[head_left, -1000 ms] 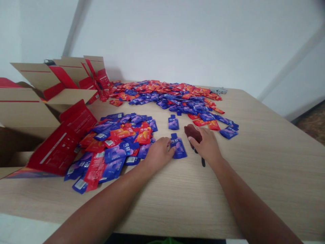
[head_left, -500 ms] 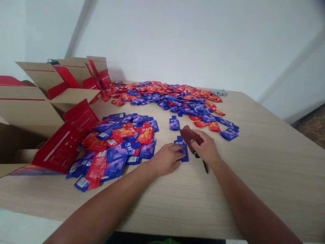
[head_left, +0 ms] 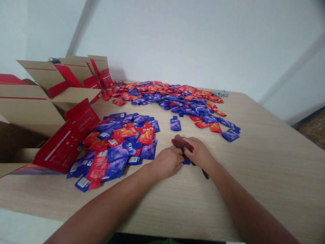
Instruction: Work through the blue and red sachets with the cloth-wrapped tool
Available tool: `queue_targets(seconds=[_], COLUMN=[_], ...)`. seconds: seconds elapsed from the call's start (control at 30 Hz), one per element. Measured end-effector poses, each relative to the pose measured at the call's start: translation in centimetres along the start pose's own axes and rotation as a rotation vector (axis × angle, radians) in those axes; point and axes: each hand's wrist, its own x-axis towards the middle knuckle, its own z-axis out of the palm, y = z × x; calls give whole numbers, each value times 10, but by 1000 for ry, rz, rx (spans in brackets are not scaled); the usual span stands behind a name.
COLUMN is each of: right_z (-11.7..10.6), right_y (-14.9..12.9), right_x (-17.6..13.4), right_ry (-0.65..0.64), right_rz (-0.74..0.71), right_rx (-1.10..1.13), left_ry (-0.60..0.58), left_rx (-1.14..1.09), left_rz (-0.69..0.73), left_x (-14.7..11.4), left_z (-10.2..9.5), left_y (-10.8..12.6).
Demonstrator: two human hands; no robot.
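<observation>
A brown cloth (head_left: 183,144) is bunched in my right hand (head_left: 199,151), whose fingers are closed round it. Beneath the cloth lies a blue-purple pouch (head_left: 186,162) flat on the table, mostly covered by my hands. My left hand (head_left: 169,162) rests at the pouch's left side with bent fingers holding it down, fingertips against the cloth. Under my right wrist a dark, narrow object (head_left: 205,174) sticks out; its kind is unclear. Just beyond my hands a single blue-purple pouch (head_left: 175,124) lies face up.
Left of my hands is a heap of red and blue pouches (head_left: 122,149). A long pile of similar pouches (head_left: 162,95) runs along the back. Open cardboard boxes (head_left: 22,108) with red flaps stand at the left. Grey cloth (head_left: 220,93) lies at the back right.
My right hand has moved left and slightly down with the brown cloth, which now covers most of the pouch. My left hand has stayed nearly in place.
</observation>
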Motion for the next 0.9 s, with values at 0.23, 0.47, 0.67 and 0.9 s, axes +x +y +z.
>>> queue_targets(seconds=[0.23,0.47,0.67,0.9], right_z=[7,9,2,4], right_y=[18,25,30,41], right_x=[8,17,29,33], right_ry=[61,77,24,83], right_rz=[44,94,62,48], right_rx=[-19,-100,-117,-131], left_ry=[8,16,27,40], left_rx=[50,27,40,24], left_rz=[-25,-32,-21,-8], left_x=[1,1,1,0], left_z=[-2,-2,1,2], left_y=[7,7,6,3])
